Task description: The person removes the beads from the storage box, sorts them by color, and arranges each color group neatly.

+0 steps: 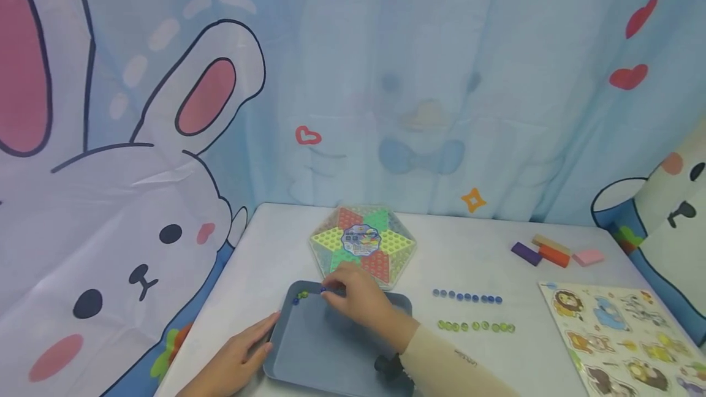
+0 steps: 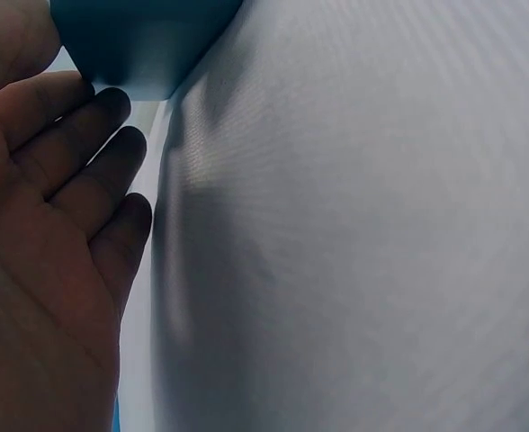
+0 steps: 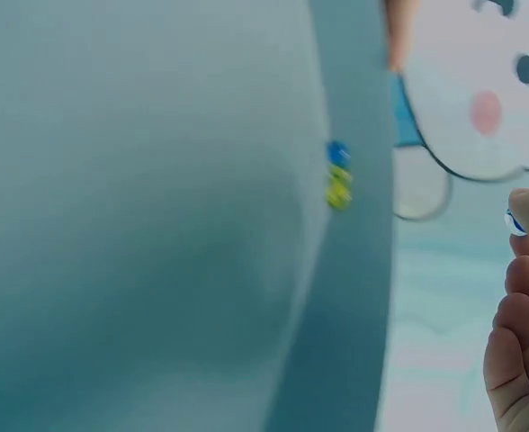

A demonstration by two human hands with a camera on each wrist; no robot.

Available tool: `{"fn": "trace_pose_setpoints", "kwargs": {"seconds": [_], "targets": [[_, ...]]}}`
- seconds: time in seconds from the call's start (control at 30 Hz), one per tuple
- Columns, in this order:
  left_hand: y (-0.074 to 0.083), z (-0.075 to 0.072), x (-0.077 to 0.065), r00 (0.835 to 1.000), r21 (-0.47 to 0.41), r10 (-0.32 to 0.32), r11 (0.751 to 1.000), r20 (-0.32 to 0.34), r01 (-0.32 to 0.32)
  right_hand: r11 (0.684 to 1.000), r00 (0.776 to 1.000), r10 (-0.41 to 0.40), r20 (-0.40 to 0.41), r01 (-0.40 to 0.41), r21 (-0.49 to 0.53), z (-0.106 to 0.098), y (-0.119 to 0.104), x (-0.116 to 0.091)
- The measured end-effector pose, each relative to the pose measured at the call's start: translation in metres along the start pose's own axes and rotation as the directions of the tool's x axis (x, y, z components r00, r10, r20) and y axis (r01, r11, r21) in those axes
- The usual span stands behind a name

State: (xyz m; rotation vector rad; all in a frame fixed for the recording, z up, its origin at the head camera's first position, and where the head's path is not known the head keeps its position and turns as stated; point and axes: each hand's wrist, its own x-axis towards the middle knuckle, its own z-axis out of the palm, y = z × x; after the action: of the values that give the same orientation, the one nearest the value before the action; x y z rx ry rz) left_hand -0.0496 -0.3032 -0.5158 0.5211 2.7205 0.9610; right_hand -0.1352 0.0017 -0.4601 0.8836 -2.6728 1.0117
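My right hand [image 1: 357, 296] pinches a blue marble [image 3: 515, 222] between thumb and forefinger, over the far edge of the grey-blue tray [image 1: 309, 357]. In the tray's far left corner sit a few marbles [image 1: 302, 294], yellow-green and blue; the right wrist view shows these marbles [image 3: 338, 175] blurred along the wall. My left hand [image 1: 234, 354] rests beside the tray's left side, its fingers fairly straight and touching the rim. In the left wrist view the left hand [image 2: 58, 207] holds nothing in its palm, next to the tray's outer wall [image 2: 138, 54].
Behind the tray lies a hexagonal Chinese checkers board [image 1: 361, 247]. To the right are a row of blue marbles [image 1: 467, 297] and a row of yellow-green marbles [image 1: 476, 326]. Farther right are coloured blocks [image 1: 554, 255] and an animal puzzle board [image 1: 629, 339].
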Motion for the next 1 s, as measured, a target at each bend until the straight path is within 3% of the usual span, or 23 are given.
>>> {"fn": "trace_pose_setpoints", "kwargs": {"seconds": [0.13,0.43,0.8,1.0], "targets": [[-0.003,0.001,-0.001,1.0,0.001,0.002,1.0,0.002,-0.002,0.999,0.998,0.002,-0.063,0.0,0.036,-0.02,0.007,-0.009],[-0.004,0.001,-0.001,1.0,-0.003,0.029,1.0,-0.009,-0.029,0.999,0.972,-0.042,-0.233,0.034,-0.037,-0.064,0.033,-0.029],[-0.003,0.0,-0.002,0.999,0.001,0.03,1.0,-0.023,-0.03,0.971,0.952,0.122,-0.282,-0.174,-0.164,-0.122,0.092,-0.068],[-0.003,0.001,-0.002,1.0,-0.006,0.018,1.0,-0.006,-0.018,0.926,0.919,0.275,-0.283,-0.332,-0.177,-0.147,0.126,-0.102]]}}
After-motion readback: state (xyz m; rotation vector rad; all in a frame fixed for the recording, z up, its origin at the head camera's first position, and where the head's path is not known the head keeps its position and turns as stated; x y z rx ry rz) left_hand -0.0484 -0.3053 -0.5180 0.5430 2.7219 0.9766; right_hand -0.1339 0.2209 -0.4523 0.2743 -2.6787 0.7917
